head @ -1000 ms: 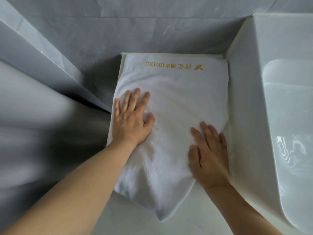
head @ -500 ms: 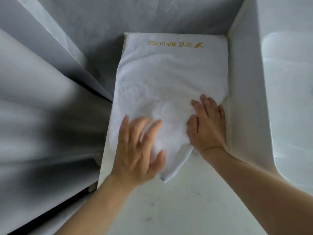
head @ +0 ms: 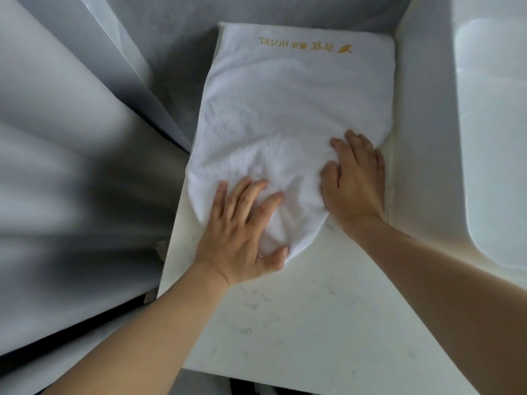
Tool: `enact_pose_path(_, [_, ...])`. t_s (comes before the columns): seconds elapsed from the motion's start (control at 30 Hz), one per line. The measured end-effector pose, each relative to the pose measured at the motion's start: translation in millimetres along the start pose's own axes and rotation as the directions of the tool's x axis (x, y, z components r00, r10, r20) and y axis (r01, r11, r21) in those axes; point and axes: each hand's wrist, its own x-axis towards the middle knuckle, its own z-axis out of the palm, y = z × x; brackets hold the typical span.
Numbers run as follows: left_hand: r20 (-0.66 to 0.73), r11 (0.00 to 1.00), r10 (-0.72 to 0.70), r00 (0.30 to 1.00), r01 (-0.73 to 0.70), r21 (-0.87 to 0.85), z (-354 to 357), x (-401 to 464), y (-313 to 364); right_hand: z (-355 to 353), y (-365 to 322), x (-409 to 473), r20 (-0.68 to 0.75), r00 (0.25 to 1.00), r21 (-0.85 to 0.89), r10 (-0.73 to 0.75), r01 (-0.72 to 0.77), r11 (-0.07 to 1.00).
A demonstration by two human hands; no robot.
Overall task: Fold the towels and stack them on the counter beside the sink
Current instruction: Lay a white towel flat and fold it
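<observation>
The white terry towel w/ gold hotel lettering [head: 296,109] lies folded on the pale marbled counter [head: 299,323], its lettered end at the counter's far edge against the grey wall [head: 285,10], its right side just beside the white sink basin [head: 490,124]. Near end is rounded and lumpy, not squared off.

Left hand [head: 242,232] lies flat on the towel's near-left corner, fingers spread and straight, thumb by the hem. Right hand [head: 353,181] presses the near-right part, fingers straight and close together; neither hand grips anything.

Step in hand looks like smoothing/patting the fold flat. Next move prob. calls for tucking or squaring the bulging near end so another towel can sit level on top.

Around: grey blurred panel [head: 71,166] off the counter's left edge. Sink wall hems in the right side, so little room to shift sideways. No other towels in view.
</observation>
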Motion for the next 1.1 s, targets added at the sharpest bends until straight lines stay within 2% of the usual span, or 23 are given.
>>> enact_pose_path(0.17, [-0.03,1.0,-0.018,0.999,0.018,-0.022,1.7,-2.6,-0.6,-8.6,4.0,-21.7,-0.003,1.0,0.164,-0.007,0.007,0.986])
enact_pose_path(0.27, [-0.051,0.999,-0.028,0.998,0.026,-0.031,0.6,0.1,-0.5,-13.0,15.5,-74.6,-0.053,0.998,0.072,-0.022,0.026,0.997])
enact_pose_path(0.37, [-0.044,0.999,-0.035,0.998,0.034,-0.041,-0.7,-2.0,0.6,-15.1,21.7,-126.7,0.037,0.995,-0.053,-0.092,0.094,0.994])
enact_pose_path(0.47, [-0.028,0.999,-0.036,0.999,0.034,-0.042,0.2,-1.1,0.8,-15.3,21.9,-136.4,0.105,0.989,-0.116,-0.101,0.113,0.987])
enact_pose_path(0.57, [-0.06,0.997,-0.024,0.998,0.02,-0.071,4.0,-4.0,-1.0,-12.7,20.2,-131.9,0.094,0.992,-0.132,-0.084,0.096,0.987])
enact_pose_path(0.67, [-0.087,0.983,0.057,0.995,-0.072,-0.17,4.5,-14.8,-2.8,-12.3,20.9,-134.1,0.071,0.994,-0.133,-0.081,0.09,0.987])
enact_pose_path(0.8, [0.032,0.982,0.119,0.992,-0.113,-0.149,-0.1,-29.2,-9.5,-13.3,20.7,-132.5,0.073,0.994,-0.115,-0.083,0.091,0.989])
enact_pose_path(0.9, [0.033,0.984,0.148,0.988,-0.143,-0.109,-11.1,-9.3,-14.4,-13.3,19.7,-133.0,0.085,0.993,-0.123,-0.08,0.09,0.988])
enact_pose_path(0.97, [0.022,0.978,0.157,0.987,-0.152,-0.142,-27.9,10.7,-14.1,-13.0,19.9,-132.7,0.067,0.995,-0.118,-0.078,0.086,0.989])
enact_pose_path(1.1, [-0.017,0.949,-0.013,1.0,0.007,-0.314,-77.7,57.4,-10.3,-13.3,19.9,-129.8,0.035,0.998,-0.105,-0.053,0.056,0.993])
